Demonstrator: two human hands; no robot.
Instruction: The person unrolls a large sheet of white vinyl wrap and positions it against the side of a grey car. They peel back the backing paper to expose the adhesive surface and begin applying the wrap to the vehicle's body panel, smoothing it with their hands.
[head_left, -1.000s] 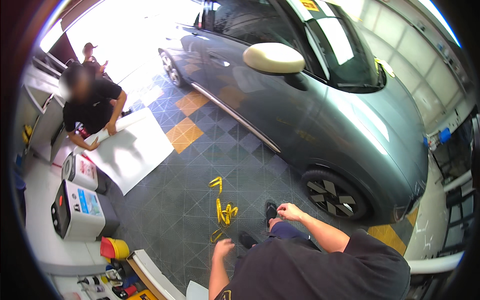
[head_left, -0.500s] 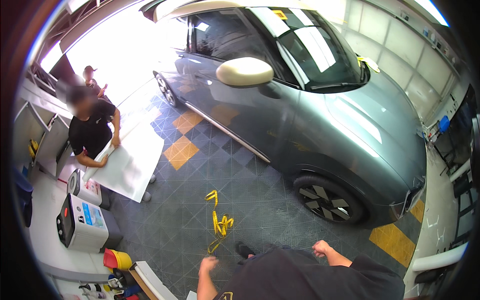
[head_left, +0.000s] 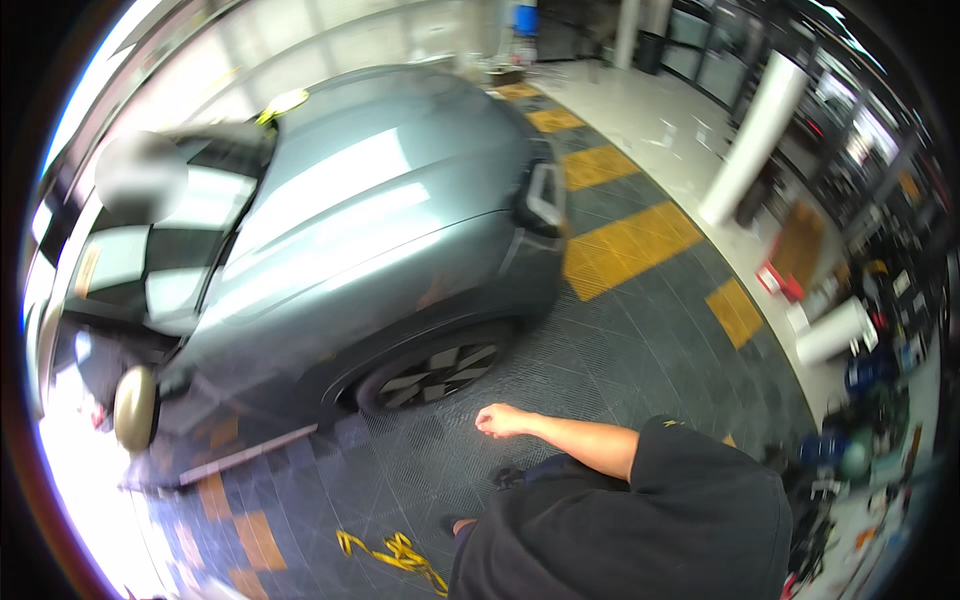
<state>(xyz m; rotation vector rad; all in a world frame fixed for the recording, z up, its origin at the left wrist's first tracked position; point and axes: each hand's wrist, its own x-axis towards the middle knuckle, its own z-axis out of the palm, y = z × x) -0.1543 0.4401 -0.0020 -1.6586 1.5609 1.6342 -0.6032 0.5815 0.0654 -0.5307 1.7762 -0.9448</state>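
Note:
My right hand (head_left: 503,421) hangs in front of my body with its fingers curled in, and I see nothing in it. The bare forearm reaches out from a dark short sleeve. Beyond the hand stands a grey car (head_left: 440,140), whose front wheel (head_left: 440,380) is the nearest part; the hand does not touch it. On the floor near my feet lies a crumpled yellow strap (head_left: 400,553), in loose folds. My left hand is out of the picture.
Dark floor tiles with yellow squares (head_left: 632,243) run around the car's front. At the right are a white column (head_left: 755,140), a large white roll (head_left: 835,333), a cardboard box (head_left: 797,245) and cluttered equipment. The car's pale side mirror (head_left: 135,408) sticks out at the left.
My view has swung to the right, so the car now sits further left. The person holding a white sheet has gone out of view, as has my left hand.

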